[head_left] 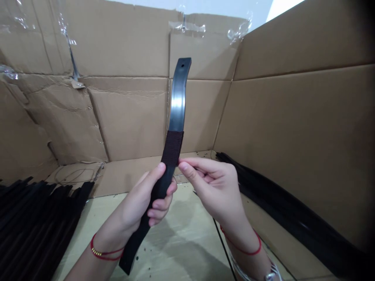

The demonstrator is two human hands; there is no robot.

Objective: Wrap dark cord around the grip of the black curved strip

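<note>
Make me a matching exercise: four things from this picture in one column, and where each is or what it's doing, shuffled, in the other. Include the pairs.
Column one
1. Left hand
2. Right hand
3. Ribbed dark wrap
4. Group of dark strips

Column two
A. Wound around the curved black strip
B. Lying at the lower left edge of the picture
C. Gripping the curved black strip below the wrap
D. Thumb and forefinger brought together at the wrap's lower edge

Pairs: 1-C, 2-D, 3-A, 4-B
</note>
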